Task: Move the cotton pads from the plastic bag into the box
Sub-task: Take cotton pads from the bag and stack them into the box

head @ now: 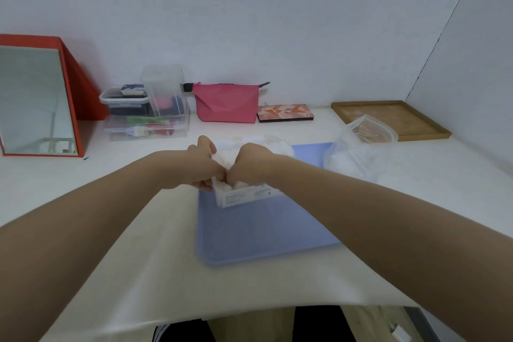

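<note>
A small white box (244, 196) with printed text stands on a blue mat (263, 230) in the middle of the table. White cotton pads (236, 184) show in its open top. My left hand (204, 166) and my right hand (249, 165) meet over the box, both with fingers curled down onto the pads. More white cotton (277, 146) lies just behind my hands. A clear plastic bag (358, 147) with some white cotton inside sits to the right, partly on the mat.
Along the wall stand a red-framed mirror (36, 103), stacked clear storage boxes (147, 111), a pink pouch (226, 103) and a flat patterned case (284, 113). A wooden tray (388, 119) lies at the back right. The table's front edge is near my body.
</note>
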A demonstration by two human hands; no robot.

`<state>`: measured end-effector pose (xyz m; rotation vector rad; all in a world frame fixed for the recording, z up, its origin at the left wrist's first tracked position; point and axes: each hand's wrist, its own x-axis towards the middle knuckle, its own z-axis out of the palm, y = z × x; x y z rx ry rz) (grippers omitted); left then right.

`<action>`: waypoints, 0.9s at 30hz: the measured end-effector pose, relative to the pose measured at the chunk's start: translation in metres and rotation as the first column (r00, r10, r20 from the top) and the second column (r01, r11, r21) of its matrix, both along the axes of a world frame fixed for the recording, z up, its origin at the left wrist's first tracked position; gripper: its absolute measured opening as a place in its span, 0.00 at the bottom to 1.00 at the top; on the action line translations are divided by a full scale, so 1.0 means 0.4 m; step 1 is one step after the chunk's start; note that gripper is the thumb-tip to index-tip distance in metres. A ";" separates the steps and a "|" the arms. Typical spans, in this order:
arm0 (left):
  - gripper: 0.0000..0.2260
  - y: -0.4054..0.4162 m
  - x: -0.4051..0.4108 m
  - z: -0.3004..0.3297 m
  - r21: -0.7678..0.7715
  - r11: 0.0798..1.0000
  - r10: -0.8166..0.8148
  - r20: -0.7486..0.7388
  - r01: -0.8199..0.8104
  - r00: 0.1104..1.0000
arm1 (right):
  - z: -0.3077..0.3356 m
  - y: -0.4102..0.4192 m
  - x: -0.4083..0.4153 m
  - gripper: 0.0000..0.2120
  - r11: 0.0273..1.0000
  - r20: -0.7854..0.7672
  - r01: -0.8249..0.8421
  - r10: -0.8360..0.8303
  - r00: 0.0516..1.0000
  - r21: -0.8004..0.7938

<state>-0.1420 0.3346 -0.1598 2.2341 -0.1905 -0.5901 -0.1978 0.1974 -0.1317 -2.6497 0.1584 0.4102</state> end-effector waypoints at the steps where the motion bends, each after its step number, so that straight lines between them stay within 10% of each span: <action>1: 0.26 0.002 0.001 0.001 -0.002 1.000 0.001 -0.014 -0.001 1.000 | 0.007 -0.006 0.000 0.10 0.999 -0.036 0.014 -0.012 0.999 0.036; 27: 0.29 -0.015 -0.011 0.117 0.232 0.970 -0.069 -0.001 0.067 0.998 | 0.087 -0.085 -0.017 0.13 0.984 0.054 0.017 -0.027 0.998 0.178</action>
